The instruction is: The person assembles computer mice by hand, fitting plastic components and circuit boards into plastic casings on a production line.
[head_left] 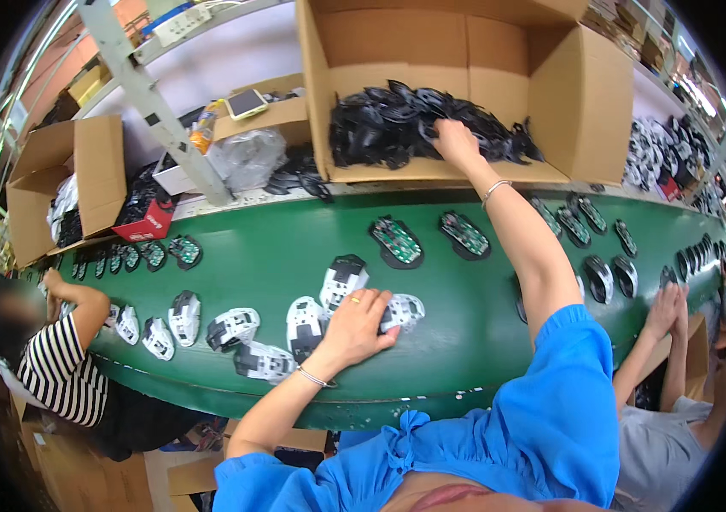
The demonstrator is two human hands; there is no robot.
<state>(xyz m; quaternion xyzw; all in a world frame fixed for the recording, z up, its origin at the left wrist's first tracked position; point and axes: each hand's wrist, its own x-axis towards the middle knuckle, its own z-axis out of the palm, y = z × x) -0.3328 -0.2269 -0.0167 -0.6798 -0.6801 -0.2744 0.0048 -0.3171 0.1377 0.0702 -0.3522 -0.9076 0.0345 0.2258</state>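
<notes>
My left hand [358, 329] is low over the green belt, its thumb and fingers around a white-and-grey computer mouse shell [405, 312]. Other shells lie against and beside it: one [344, 278] beyond the fingers and one [304, 322] left of the wrist. My right arm reaches across the belt into a large cardboard box [499, 41]. There my right hand [457, 143] has its fingers closed at a curved black plastic part [428, 130] in the heap of black parts [380, 128]. The fingertips are partly hidden by the heap.
Mouse bases with green circuit boards [397, 241] stand along the belt's [277, 247] far side. More shells [183, 317] lie to the left. A person in stripes [64, 367] works at left, another in grey [661, 435] at right. A metal post [154, 98] rises beyond the belt.
</notes>
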